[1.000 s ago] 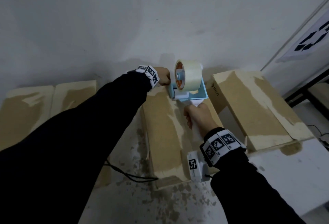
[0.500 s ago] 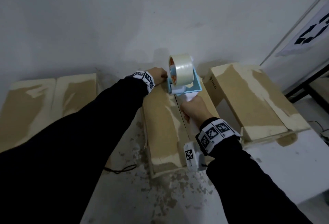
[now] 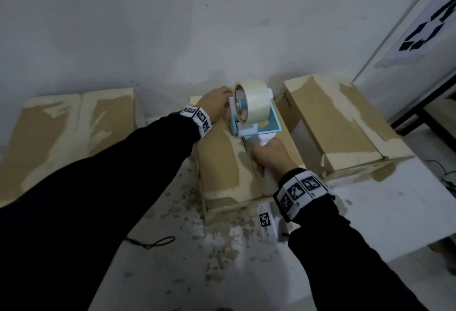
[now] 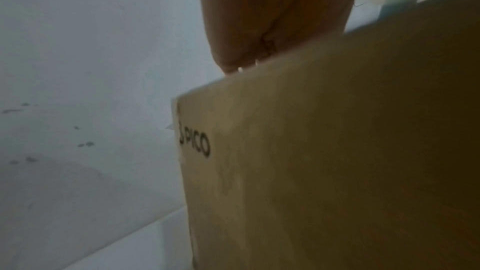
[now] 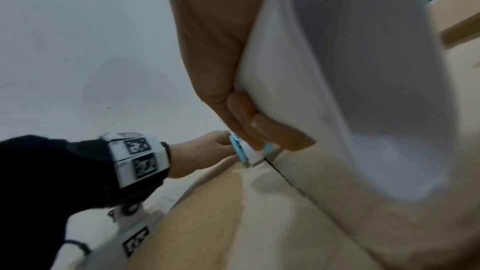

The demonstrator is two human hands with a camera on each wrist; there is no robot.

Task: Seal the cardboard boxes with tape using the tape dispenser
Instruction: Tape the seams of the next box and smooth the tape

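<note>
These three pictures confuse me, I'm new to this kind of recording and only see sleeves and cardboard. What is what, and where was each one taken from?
No machine here: a person in dark sleeves wears three cameras. The wide picture comes from the head, looking down at three cardboard boxes on a white surface by a wall. The other two come from the wrists, looking along the fingers. The right hand grips the white handle of a tape dispenser, which sits on the middle box near its far end. The left hand rests at that box's far edge, beside the dispenser. The checkered bands are wrist markers.
</note>
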